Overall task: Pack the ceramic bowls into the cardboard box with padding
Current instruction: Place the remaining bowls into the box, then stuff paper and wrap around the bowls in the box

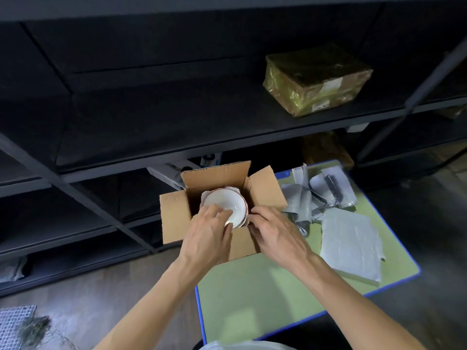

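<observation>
Both hands are down at the mouth of the open cardboard box (174,218). My left hand (209,231) grips the white ceramic bowl (227,202) at its near-left rim, with the fingers curled over the edge onto the inside and the thumb hidden beneath. My right hand (275,233) is bent at the bowl's right rim, its fingertips tucked between the bowl and the box's right wall. I cannot tell whether they pinch the rim or only touch it.

The bowl sits upright inside the box, mouth up, between my two hands. A reddish rim line (246,210) shows just under its right edge, so it seems to rest on another bowl, though I cannot see that one clearly. Beyond my fingers, a bit of white padding (228,189) shows against the far wall of the box. All four flaps stand open.

The box stands on the far-left corner of a green table with a blue edge (252,294). To the right of my right hand lie crumpled grey padding pieces (300,200), just beside the box's right flap. A flat grey foam sheet (351,243) lies further right, near the table's edge.

Beyond the box are dark metal shelves (151,109), and a parcel wrapped in shiny film (316,79) sits on one, well apart from my hands.
</observation>
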### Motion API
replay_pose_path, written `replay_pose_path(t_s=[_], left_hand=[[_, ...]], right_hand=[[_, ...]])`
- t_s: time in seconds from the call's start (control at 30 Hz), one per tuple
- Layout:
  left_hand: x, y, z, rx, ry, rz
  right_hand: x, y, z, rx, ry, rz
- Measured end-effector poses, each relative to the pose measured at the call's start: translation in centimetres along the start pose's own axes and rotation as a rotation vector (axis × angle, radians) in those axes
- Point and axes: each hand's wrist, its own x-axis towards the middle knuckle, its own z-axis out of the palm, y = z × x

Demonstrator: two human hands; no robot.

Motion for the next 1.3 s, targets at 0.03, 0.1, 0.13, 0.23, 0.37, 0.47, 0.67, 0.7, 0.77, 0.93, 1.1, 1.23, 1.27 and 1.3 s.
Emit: replay_pose_path(t_s=[0.03, 0.1, 0.13, 0.23, 0.37, 0.47, 0.67, 0.7, 0.77, 0.93, 1.1, 1.23, 1.27, 1.3], left_hand=[[0.0, 0.6, 0.1, -0.010, 0.013, 0.020], [-0.2, 1.9, 0.4, -0.037, 0.028, 0.055], [-0.3, 2.5, 0.6, -0.053, 0.034, 0.069], [-0.3, 4.8, 1.2, -0.085, 0.041, 0.082], [0.1, 8.6, 2.9, -0.129, -0.008, 0.144], [0.8, 11.4, 5.0, -0.143, -0.072, 0.179], [3.2, 15.9, 10.7, -0.033, -0.264, 0.236], [3.7, 16.4, 11.8, -0.016, -0.313, 0.213], [4.7, 17.3, 13.8, 0.014, -0.408, 0.177], [6.9, 19.8, 17.9, 0.084, -0.572, 0.101], [7.9, 21.2, 20.6, 0.045, -0.642, -0.005], [7.6, 21.7, 21.7, 0.025, -0.649, -0.037], [7.4, 21.8, 21.8, 0.002, -0.630, -0.046], [7.2, 21.9, 21.8, -0.025, -0.605, -0.060]], right_hand=[[-0.5, 0.3, -0.3, 0.011, 0.022, -0.003], [-1.5, 1.1, -0.8, 0.039, 0.061, -0.014], [-2.0, 1.5, -1.1, 0.052, 0.065, -0.021], [-3.3, 2.8, -1.7, 0.071, 0.068, -0.042], [-5.5, 5.9, -2.0, 0.086, 0.072, 0.015], [-7.7, 9.5, -1.9, 0.071, 0.039, 0.139], [-12.6, 17.0, -0.8, -0.001, -0.143, 0.428], [-13.4, 18.0, -0.7, 0.001, -0.163, 0.477], [-14.8, 20.0, -0.5, 0.018, -0.204, 0.568], [-16.7, 23.9, 0.2, 0.076, -0.288, 0.728], [-16.3, 25.6, 1.3, 0.143, -0.336, 0.792], [-15.9, 25.9, 2.1, 0.176, -0.309, 0.851], [-15.9, 25.9, 2.3, 0.195, -0.291, 0.863], [-15.9, 26.0, 2.4, 0.219, -0.273, 0.875]])
